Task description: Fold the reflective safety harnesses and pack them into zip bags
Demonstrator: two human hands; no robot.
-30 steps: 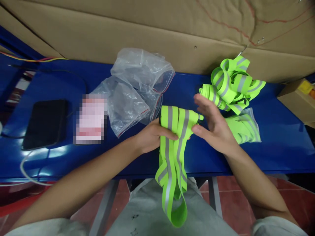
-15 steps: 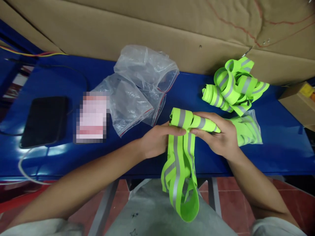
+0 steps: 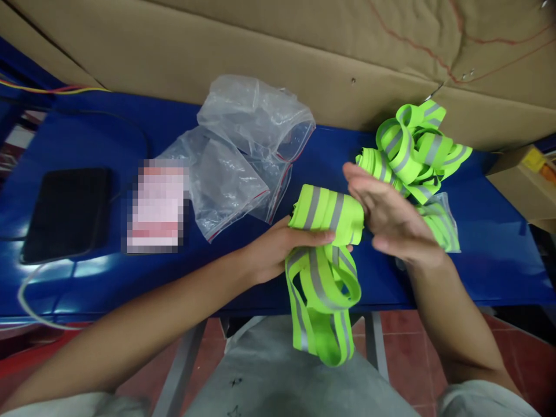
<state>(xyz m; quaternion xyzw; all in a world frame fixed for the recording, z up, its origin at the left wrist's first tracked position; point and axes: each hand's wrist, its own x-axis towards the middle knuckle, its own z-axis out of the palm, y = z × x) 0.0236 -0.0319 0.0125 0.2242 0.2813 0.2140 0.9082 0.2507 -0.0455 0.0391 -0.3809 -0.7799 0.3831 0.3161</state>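
Observation:
My left hand (image 3: 286,246) pinches a bright yellow-green reflective strap (image 3: 328,211) with grey stripes, thumb across its front. The held part is folded flat, and loose loops of it hang below past the table edge. Just right of the folds is my right hand (image 3: 391,217), its fingers stretched out and apart from the thumb, with nothing in it. Behind that hand lies a heap of similar reflective straps (image 3: 428,147), partly rolled. A clear bag (image 3: 441,220) with yellow-green strap inside is partly hidden by my right hand.
Several clear zip bags (image 3: 230,174) with red seals lie on the blue table (image 3: 336,147). To the left are a black flat device (image 3: 67,214) with cables and a blurred-out item (image 3: 156,205). A cardboard box (image 3: 525,185) stands at right; brown cardboard (image 3: 269,46) lines the back.
My right hand has let go of the strap and moved right, its fingers opening. The held strap now shows its folded face broadside, and its hanging loops have shifted.

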